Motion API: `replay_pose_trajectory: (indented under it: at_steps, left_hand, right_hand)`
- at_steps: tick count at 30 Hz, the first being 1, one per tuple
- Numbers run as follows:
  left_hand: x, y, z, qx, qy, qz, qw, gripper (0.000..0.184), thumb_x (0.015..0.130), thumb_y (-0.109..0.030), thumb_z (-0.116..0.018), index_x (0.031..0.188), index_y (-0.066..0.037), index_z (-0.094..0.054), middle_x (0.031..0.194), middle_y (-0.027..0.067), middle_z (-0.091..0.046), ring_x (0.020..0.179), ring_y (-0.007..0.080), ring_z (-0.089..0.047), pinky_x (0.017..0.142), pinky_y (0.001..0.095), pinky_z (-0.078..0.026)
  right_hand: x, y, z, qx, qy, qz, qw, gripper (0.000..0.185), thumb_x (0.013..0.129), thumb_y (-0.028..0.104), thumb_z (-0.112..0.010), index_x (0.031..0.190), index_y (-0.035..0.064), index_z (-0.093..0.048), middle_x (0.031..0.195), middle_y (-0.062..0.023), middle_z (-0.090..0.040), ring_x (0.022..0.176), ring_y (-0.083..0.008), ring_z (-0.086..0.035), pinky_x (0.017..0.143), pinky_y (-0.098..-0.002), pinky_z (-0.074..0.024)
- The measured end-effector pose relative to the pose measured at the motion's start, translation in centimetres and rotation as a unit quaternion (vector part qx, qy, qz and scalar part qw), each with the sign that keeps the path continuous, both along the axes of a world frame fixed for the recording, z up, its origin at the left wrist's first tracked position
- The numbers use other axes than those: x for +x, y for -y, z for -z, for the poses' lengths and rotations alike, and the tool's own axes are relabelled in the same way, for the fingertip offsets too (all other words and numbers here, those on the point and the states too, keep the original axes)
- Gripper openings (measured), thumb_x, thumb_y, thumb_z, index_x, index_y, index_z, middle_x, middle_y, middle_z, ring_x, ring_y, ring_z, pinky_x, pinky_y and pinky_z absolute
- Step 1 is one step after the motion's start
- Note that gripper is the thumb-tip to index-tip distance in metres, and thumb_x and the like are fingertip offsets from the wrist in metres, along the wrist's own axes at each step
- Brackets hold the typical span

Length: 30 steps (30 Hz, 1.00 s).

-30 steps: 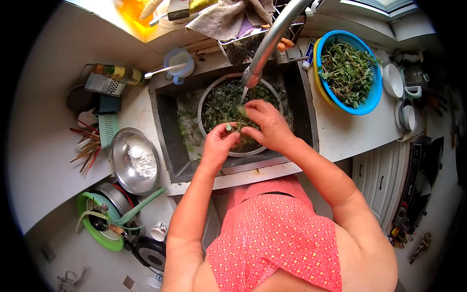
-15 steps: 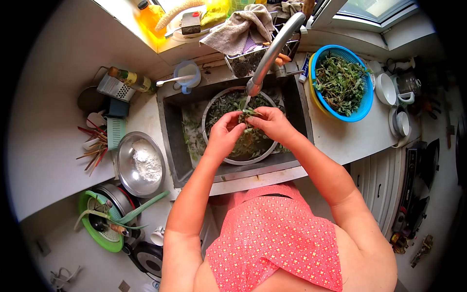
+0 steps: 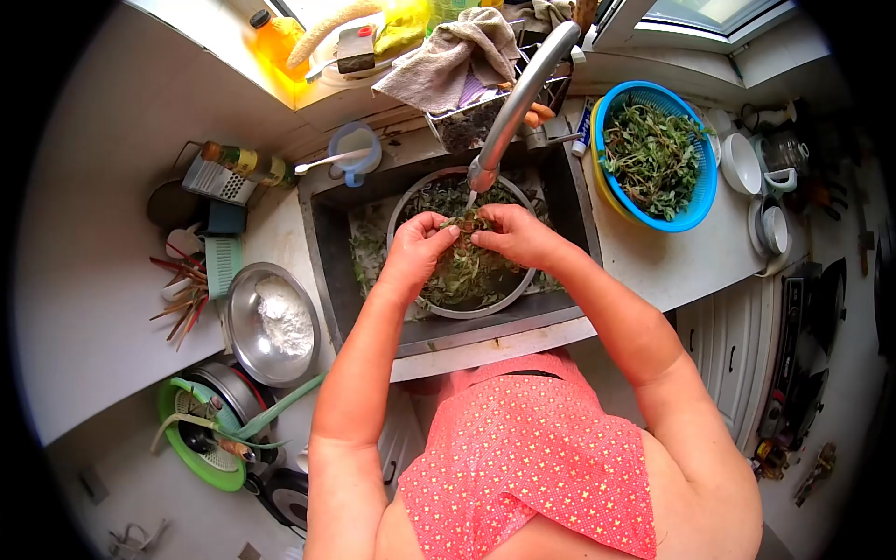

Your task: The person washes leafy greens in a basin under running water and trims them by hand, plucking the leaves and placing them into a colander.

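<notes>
Both hands meet over a round basin (image 3: 467, 314) standing in the dark sink (image 3: 324, 252). My left hand (image 3: 417, 247) pinches leafy greens (image 3: 466, 224) between thumb and fingers. On the other side of the same small bunch, my right hand (image 3: 511, 235) is closed with its fingertips on the stems. Under the hands, more greens (image 3: 471, 280) fill the basin, and loose leaves lie in the sink around it. The curved faucet (image 3: 525, 93) ends just above the fingers, with a thin stream of water (image 3: 471, 199) falling from it.
Right of the sink stands a blue colander (image 3: 707, 198) heaped with greens. To the left are a steel bowl (image 3: 245, 327) of white powder, a blue-handled cup (image 3: 355, 170) with a brush across it, and a bottle (image 3: 247, 163). A rack with a cloth (image 3: 457, 61) sits behind.
Both hands have lowered slightly toward me, staying together on the greens. The camera view has shifted a little.
</notes>
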State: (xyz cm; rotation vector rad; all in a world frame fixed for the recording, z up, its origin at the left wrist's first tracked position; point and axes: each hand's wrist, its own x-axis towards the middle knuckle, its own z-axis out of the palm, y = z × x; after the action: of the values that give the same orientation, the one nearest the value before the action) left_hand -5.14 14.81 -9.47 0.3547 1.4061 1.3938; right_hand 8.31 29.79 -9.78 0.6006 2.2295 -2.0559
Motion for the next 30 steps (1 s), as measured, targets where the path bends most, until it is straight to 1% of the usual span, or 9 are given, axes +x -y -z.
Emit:
replay_pose_trajectory:
  at_steps: [6, 9, 11, 14, 22, 25, 27, 28, 30]
  left_hand:
    - [-0.4, -0.5, -0.1, -0.004, 0.004, 0.031, 0.999, 0.01, 0.09, -0.012, -0.059, 0.091, -0.002, -0.058, 0.081, 0.0029, -0.064, 0.073, 0.0086, -0.059, 0.068, 0.0218, -0.046]
    - [-0.7, -0.9, 0.3, -0.018, -0.006, 0.037, 0.999, 0.011, 0.091, -0.013, -0.057, 0.092, -0.002, -0.059, 0.081, 0.0037, -0.064, 0.073, 0.0095, -0.059, 0.07, 0.0223, -0.046]
    - [-0.9, -1.1, 0.8, -0.017, 0.023, 0.028, 0.999, 0.012, 0.092, -0.014, -0.057, 0.092, -0.002, -0.059, 0.081, 0.004, -0.064, 0.074, 0.0095, -0.059, 0.07, 0.0226, -0.047]
    - [-1.1, -1.6, 0.9, -0.014, 0.074, 0.006, 0.997, 0.014, 0.092, -0.015, -0.057, 0.092, -0.001, -0.06, 0.081, 0.0033, -0.063, 0.073, 0.0092, -0.058, 0.069, 0.0232, -0.047]
    - [-1.6, -2.5, 0.7, -0.033, 0.035, 0.075, 0.996, 0.018, 0.092, -0.02, -0.059, 0.092, -0.002, -0.062, 0.078, 0.0003, -0.06, 0.07, 0.0087, -0.055, 0.064, 0.0247, -0.046]
    - [-2.0, -2.3, 1.7, -0.065, -0.053, 0.175, 0.981, 0.018, 0.092, -0.022, -0.058, 0.095, -0.004, -0.061, 0.083, -0.0002, -0.06, 0.077, 0.0083, -0.055, 0.067, 0.0274, -0.046]
    - [-1.7, -2.4, 0.3, -0.068, -0.237, 0.243, 0.938, 0.017, 0.09, -0.02, -0.059, 0.091, -0.003, -0.058, 0.08, 0.0072, -0.06, 0.075, 0.0204, -0.058, 0.067, 0.0352, -0.046]
    - [-1.6, -2.4, 0.5, -0.068, -0.237, 0.244, 0.938, 0.017, 0.09, -0.02, -0.059, 0.091, -0.003, -0.058, 0.08, 0.0072, -0.06, 0.075, 0.0204, -0.058, 0.067, 0.0352, -0.046]
    - [-1.5, -2.3, 1.6, -0.01, -0.437, 0.29, 0.851, 0.016, 0.088, -0.017, -0.059, 0.087, -0.001, -0.055, 0.082, 0.0168, -0.059, 0.078, 0.0361, -0.056, 0.069, 0.0415, -0.045]
  right_hand:
    - [-0.2, -0.6, 0.2, 0.12, 0.012, -0.043, 0.992, 0.016, 0.088, 0.015, -0.058, 0.09, -0.0005, -0.058, 0.072, -0.0072, -0.058, 0.065, -0.0125, -0.051, 0.063, -0.0319, -0.044]
    - [-0.4, -0.3, 0.3, 0.088, -0.03, -0.015, 0.996, 0.017, 0.089, 0.017, -0.055, 0.09, 0.0006, -0.059, 0.071, -0.0053, -0.056, 0.064, -0.0124, -0.05, 0.061, -0.0306, -0.0439]
    - [-0.7, -0.5, -0.1, -0.045, 0.066, -0.005, 0.997, 0.018, 0.091, 0.018, -0.053, 0.092, 0.0015, -0.058, 0.072, -0.0022, -0.056, 0.066, -0.0097, -0.051, 0.061, -0.0281, -0.044]
    - [-0.9, -1.0, 0.3, -0.1, 0.077, -0.002, 0.992, 0.018, 0.092, 0.019, -0.051, 0.094, 0.0018, -0.058, 0.072, 0.0007, -0.055, 0.068, -0.008, -0.051, 0.061, -0.026, -0.0435]
    - [-1.6, -1.6, 0.8, -0.036, 0.04, 0.016, 0.998, 0.023, 0.093, 0.023, -0.052, 0.09, 0.0004, -0.058, 0.071, -0.004, -0.055, 0.069, -0.0132, -0.053, 0.063, -0.0304, -0.0445]
    - [-1.3, -1.8, 2.0, 0.074, 0.027, -0.016, 0.997, 0.027, 0.092, 0.026, -0.053, 0.087, 0.0006, -0.059, 0.073, -0.012, -0.058, 0.07, -0.0229, -0.057, 0.066, -0.0357, -0.0456]
    - [-1.3, -1.7, 1.3, 0.139, 0.019, -0.032, 0.99, 0.028, 0.092, 0.027, -0.053, 0.085, 0.0008, -0.059, 0.074, -0.0162, -0.059, 0.072, -0.0283, -0.058, 0.068, -0.0382, -0.0459]
    - [-1.3, -1.7, 0.7, 0.176, 0.046, -0.066, 0.981, 0.028, 0.091, 0.027, -0.052, 0.084, 0.0013, -0.06, 0.077, -0.0178, -0.059, 0.074, -0.031, -0.059, 0.068, -0.0392, -0.0458]
    - [-1.3, -1.8, -0.8, 0.212, 0.073, -0.099, 0.969, 0.028, 0.09, 0.027, -0.052, 0.083, 0.0019, -0.06, 0.079, -0.0195, -0.06, 0.076, -0.0336, -0.059, 0.069, -0.0403, -0.0457]
